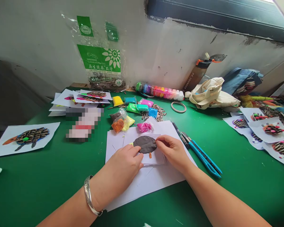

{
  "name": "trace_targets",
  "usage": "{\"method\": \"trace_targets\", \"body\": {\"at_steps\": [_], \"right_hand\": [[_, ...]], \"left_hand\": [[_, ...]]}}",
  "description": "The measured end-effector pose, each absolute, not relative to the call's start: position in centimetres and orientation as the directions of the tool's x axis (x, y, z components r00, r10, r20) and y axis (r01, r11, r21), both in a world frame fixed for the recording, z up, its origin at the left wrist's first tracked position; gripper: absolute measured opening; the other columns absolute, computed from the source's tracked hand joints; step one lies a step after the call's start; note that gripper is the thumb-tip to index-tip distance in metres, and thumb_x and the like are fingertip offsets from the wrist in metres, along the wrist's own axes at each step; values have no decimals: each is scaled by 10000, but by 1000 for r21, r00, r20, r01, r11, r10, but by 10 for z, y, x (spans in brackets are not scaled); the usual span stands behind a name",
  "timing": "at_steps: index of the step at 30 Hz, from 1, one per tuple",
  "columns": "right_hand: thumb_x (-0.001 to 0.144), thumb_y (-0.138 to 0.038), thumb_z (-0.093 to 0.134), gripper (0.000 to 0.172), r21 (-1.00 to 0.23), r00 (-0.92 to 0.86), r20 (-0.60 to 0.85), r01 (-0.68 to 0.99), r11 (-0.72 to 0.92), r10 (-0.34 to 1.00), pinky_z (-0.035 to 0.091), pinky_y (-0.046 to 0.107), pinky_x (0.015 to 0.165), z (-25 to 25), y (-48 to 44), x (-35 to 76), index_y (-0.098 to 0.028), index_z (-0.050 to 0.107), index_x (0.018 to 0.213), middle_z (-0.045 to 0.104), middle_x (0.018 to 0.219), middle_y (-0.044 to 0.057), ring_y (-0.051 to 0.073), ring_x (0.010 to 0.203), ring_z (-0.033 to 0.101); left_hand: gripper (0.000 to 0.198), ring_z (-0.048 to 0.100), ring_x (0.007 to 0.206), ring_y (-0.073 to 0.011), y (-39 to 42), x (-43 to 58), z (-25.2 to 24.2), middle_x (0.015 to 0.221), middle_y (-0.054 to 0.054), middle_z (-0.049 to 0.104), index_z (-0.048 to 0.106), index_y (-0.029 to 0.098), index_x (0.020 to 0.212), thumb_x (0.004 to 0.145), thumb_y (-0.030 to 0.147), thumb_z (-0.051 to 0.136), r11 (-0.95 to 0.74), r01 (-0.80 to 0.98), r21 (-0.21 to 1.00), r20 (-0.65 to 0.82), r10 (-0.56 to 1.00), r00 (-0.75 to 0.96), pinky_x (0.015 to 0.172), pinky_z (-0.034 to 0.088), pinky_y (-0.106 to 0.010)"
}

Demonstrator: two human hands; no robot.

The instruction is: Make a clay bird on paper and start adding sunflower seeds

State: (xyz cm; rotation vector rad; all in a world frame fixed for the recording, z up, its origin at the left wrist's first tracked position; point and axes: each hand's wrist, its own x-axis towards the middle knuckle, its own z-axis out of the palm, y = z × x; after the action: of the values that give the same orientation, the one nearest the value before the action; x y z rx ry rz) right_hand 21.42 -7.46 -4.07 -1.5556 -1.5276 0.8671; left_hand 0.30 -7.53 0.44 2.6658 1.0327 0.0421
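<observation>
A flat dark grey clay oval (144, 145) lies on a small white card (153, 160), which rests on larger white sheets (142, 186). Below the oval is a small orange clay piece (150, 155), and a bit of yellow shows at its left edge. My left hand (126, 162), with a silver bracelet at the wrist, rests on the card, fingertips at the oval's lower left. At the oval's right edge my right hand (172, 151) pinches a small seed (154, 142) between thumb and fingertips.
Colored clay packets (132, 108) and loose seeds (159, 113) lie beyond the sheets. A blue cutter (204, 157) and a black pen (180, 134) are on the right. Seed pictures (33, 137) lie at both sides. A bottle (196, 75) and bags stand by the wall.
</observation>
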Motion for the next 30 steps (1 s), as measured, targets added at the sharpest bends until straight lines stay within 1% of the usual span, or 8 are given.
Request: {"method": "trace_targets", "body": {"at_steps": [2,5,9,15,17,22,25,30], "right_hand": [[831,-285,553,169,-896,56,25,444,-2,998,436,265,651,-40,-74,215,-190,687,794,657,756,11,159,697,563],[826,-290,558,163,-906,58,7,423,-18,998,437,264,650,-40,-73,215,-191,684,797,656,756,7,154,687,559],[826,-287,557,160,-908,54,9,418,-14,999,440,264,658,-41,-73,214,-188,680,801,659,766,8,154,693,562],[829,-296,561,162,-904,59,8,426,-18,998,439,263,643,-41,-73,215,-190,681,801,655,751,8,156,684,561],[830,-296,562,161,-905,56,7,426,-18,998,440,263,643,-41,-73,215,-192,683,807,660,761,9,158,689,565],[830,-300,565,163,-906,42,21,423,2,999,453,268,658,-43,-73,216,-194,688,817,675,782,14,166,706,584],[833,-297,560,166,-904,38,23,427,4,999,454,269,661,-42,-73,216,-193,689,818,674,776,14,167,709,585],[834,-292,551,169,-901,42,23,435,2,999,451,270,674,-40,-73,216,-193,686,806,665,774,12,165,715,578]], "left_hand": [[160,558,1035,-283,-75,3,3,1142,-124,614,641,164,1017,927,151,510,-706,659,261,-83,663,744,883,508,-468],[168,567,1053,-286,-76,2,1,1149,-124,621,638,164,1031,921,144,513,-715,657,241,-89,658,748,912,501,-479],[173,564,1083,-300,-79,0,1,1181,-135,613,626,163,1053,914,154,524,-733,648,207,-62,652,756,921,497,-489],[201,569,1067,-276,-79,-2,3,1144,-103,619,595,194,1105,910,188,545,-728,631,268,-37,646,762,938,488,-455],[230,573,1059,-274,-79,-2,2,1145,-100,618,583,199,1132,904,191,555,-732,628,264,-42,642,766,938,486,-455],[242,552,1132,-297,-81,-4,-2,1266,-112,586,597,209,1123,882,187,591,-740,639,210,-29,649,760,974,465,-478],[253,546,1144,-303,-82,-4,-3,1268,-113,587,593,210,1135,882,206,598,-737,639,220,-26,650,759,964,473,-476],[252,556,1130,-281,-78,-5,0,1273,-123,581,587,201,1165,915,198,557,-717,649,255,-56,659,750,952,486,-454]]}}
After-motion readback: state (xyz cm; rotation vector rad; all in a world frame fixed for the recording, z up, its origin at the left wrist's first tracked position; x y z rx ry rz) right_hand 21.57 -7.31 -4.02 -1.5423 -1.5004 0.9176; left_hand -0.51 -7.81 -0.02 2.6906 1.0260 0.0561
